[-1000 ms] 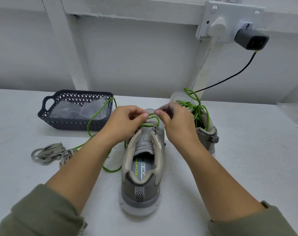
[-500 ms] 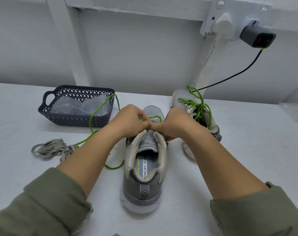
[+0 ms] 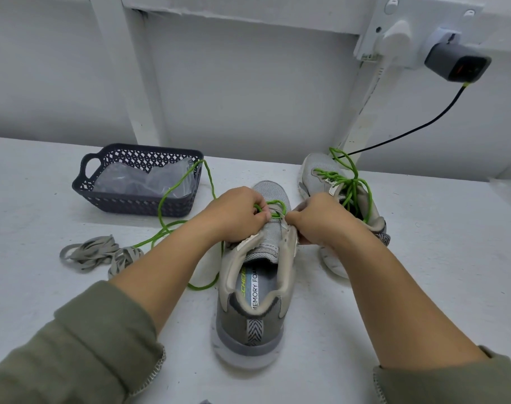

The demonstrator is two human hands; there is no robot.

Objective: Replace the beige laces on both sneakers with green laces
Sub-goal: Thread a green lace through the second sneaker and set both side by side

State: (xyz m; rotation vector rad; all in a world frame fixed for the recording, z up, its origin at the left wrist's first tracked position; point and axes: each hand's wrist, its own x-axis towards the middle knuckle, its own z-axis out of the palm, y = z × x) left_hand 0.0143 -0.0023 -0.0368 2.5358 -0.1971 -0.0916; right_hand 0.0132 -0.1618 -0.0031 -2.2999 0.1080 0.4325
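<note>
A grey sneaker (image 3: 253, 319) stands in front of me, heel toward me, with a green lace (image 3: 172, 196) threaded near its toe. The lace's long end trails left over the table toward the basket. My left hand (image 3: 234, 214) pinches the green lace at the left eyelets. At the shoe's right eyelet edge, my right hand (image 3: 318, 220) grips the upper; whether it also holds lace is hidden. The second grey sneaker (image 3: 321, 173), laced in green (image 3: 350, 185), lies behind my right hand. The removed beige laces (image 3: 94, 255) sit bunched at the left.
A dark plastic basket (image 3: 102, 196) holding a clear bag stands at the back left. A wall socket with a grey charger (image 3: 455, 62) and its black cable hangs at the upper right. The white table meets the wall just behind the shoes.
Both hands dropped from above the tongue down to the eyelet edges and curled tighter around the shoe. The view shifted slightly downward and closer.
</note>
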